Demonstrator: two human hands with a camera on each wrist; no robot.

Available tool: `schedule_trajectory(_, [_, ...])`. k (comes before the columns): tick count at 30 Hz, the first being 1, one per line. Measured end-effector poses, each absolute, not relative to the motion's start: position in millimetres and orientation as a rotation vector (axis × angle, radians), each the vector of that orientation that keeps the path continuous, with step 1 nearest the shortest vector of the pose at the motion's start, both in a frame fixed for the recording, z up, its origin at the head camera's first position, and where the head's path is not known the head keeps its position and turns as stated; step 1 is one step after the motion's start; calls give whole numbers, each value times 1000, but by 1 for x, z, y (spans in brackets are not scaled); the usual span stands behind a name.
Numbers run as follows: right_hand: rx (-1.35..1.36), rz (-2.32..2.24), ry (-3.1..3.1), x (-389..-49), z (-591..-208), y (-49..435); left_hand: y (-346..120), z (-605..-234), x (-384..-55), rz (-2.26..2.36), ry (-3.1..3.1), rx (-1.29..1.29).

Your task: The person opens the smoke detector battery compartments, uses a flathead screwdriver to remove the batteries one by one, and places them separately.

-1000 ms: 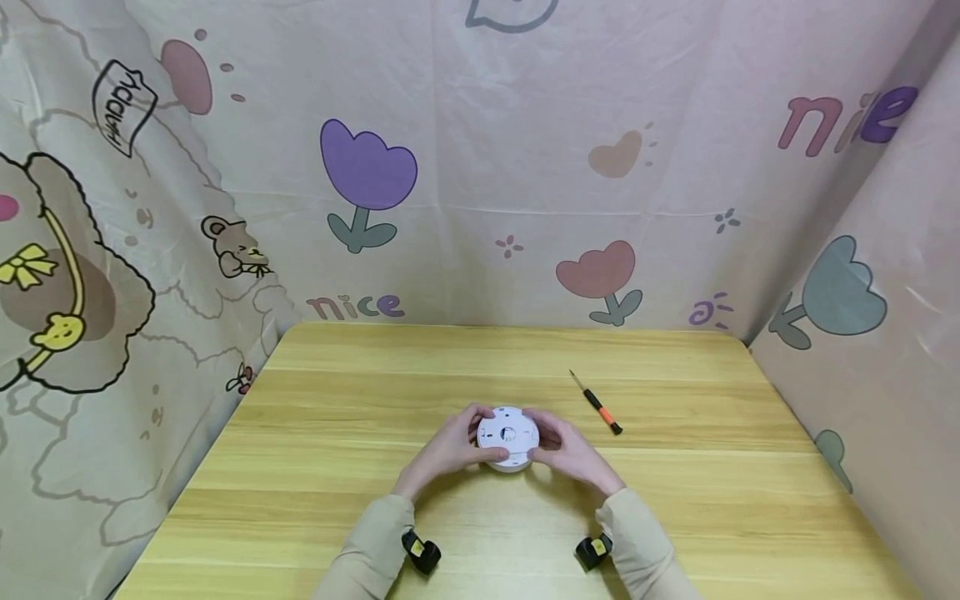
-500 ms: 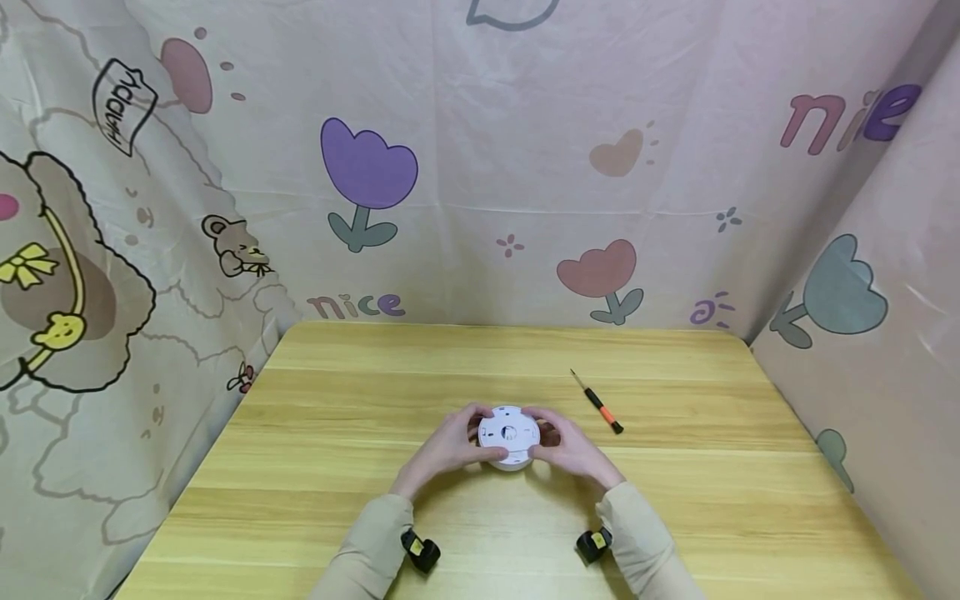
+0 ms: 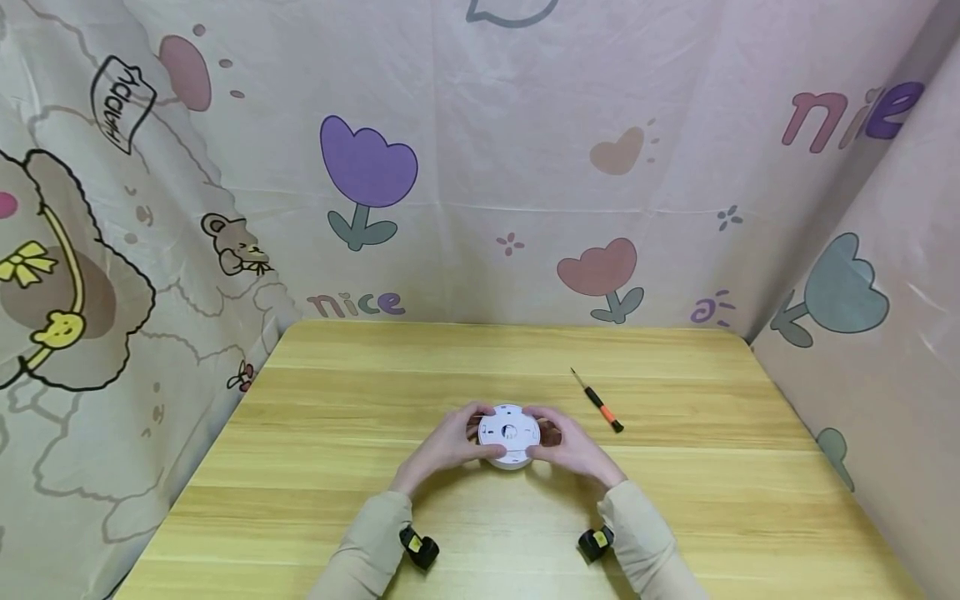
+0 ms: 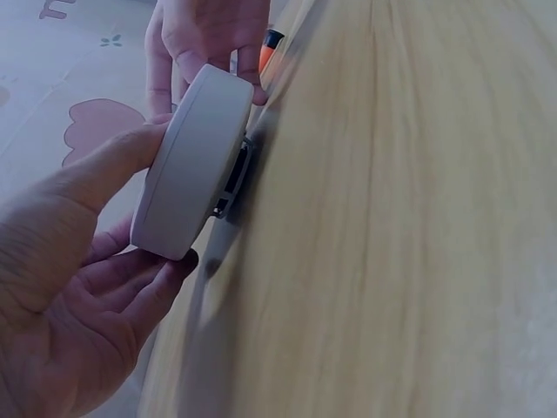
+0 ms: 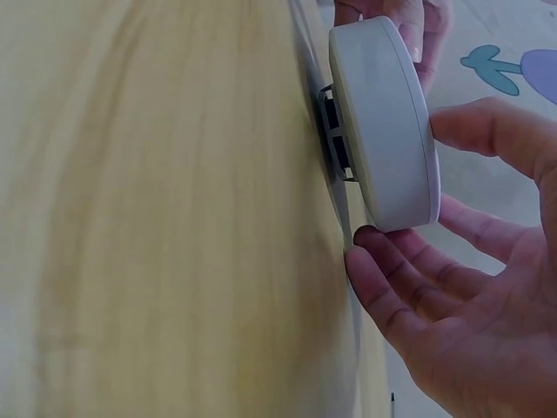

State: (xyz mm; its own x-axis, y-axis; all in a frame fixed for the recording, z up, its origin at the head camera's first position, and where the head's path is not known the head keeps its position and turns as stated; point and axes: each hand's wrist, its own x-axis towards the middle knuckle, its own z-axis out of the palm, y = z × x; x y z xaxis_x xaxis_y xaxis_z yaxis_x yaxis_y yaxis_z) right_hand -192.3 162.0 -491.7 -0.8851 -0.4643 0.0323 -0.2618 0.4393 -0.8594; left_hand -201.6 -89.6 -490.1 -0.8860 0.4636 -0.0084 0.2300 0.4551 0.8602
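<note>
A round white smoke detector (image 3: 509,434) is held between both hands near the middle of the table, its flat plate with slots and a centre hole facing up. My left hand (image 3: 448,442) grips its left side, thumb on the near edge and fingers around the far rim. Mirroring that, my right hand (image 3: 573,447) grips the right side. In the left wrist view the detector's smooth side wall (image 4: 196,161) is tilted, with a dark vented part under it close over the wood. The same vents show in the right wrist view below the white body (image 5: 383,122).
A small screwdriver (image 3: 597,402) with a black and orange handle lies to the right of the hands, tip pointing away. The wooden table (image 3: 337,400) ends at a printed cloth backdrop (image 3: 480,167) at the back and sides.
</note>
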Motion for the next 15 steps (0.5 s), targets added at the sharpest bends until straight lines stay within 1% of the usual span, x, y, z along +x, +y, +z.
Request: schedule_trajectory(15, [-629,-1452,2443,-197,-490,163,-89,-492,-201,1441,2428,620])
